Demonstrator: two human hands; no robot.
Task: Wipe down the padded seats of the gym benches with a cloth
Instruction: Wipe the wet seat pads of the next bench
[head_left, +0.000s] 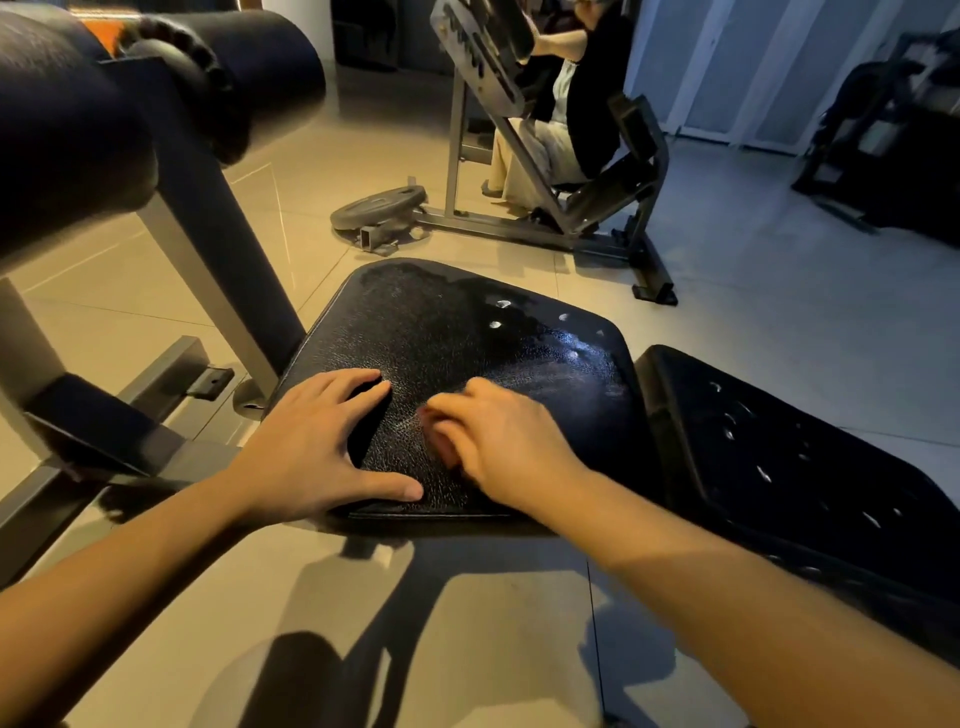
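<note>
Seat pad (457, 353) under my hands: black leather-like vinyl, pebbled grain, glossy, with small tears showing pale. Bench frame (218, 223): painted metal, matt grey. Floor (779, 322): smooth tile with a soft sheen.

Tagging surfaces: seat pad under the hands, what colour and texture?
Black, pebbled leather-grain seat pad, glossy in spots; head view.

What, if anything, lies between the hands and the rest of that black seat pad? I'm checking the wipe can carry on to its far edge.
Nothing visible does. Both the left hand and right hand already rest on the seat pad, and its far half is bare. No cloth is clearly visible.
</note>
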